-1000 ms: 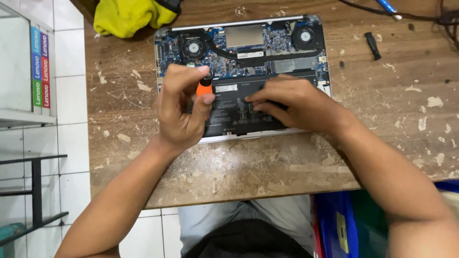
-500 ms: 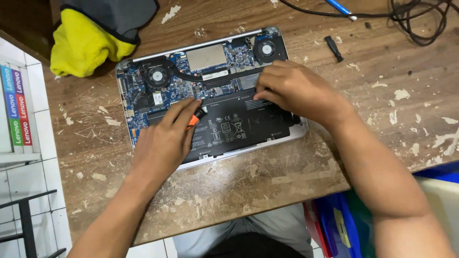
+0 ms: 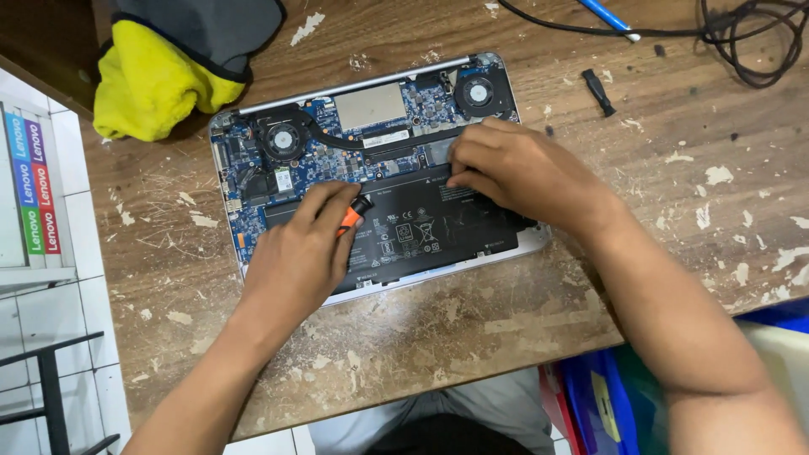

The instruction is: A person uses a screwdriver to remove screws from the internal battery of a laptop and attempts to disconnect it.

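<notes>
An opened laptop lies upside down on the worn wooden table, its blue circuit board, two fans and flat black battery exposed. My left hand rests on the battery's left end and is closed around a small screwdriver with an orange and black handle. My right hand lies on the battery's upper right part, fingertips pressing at its top edge near the board. What is under those fingertips is hidden.
A yellow and grey cloth lies at the table's back left. A small black tool bit, a blue pen and black cables sit at the back right. White shelving stands left, blue bins lower right.
The view has shifted, so the laptop sits lower and more central. My left hand with the screwdriver stayed at the battery's left end. My right hand moved up to the battery's top edge.
</notes>
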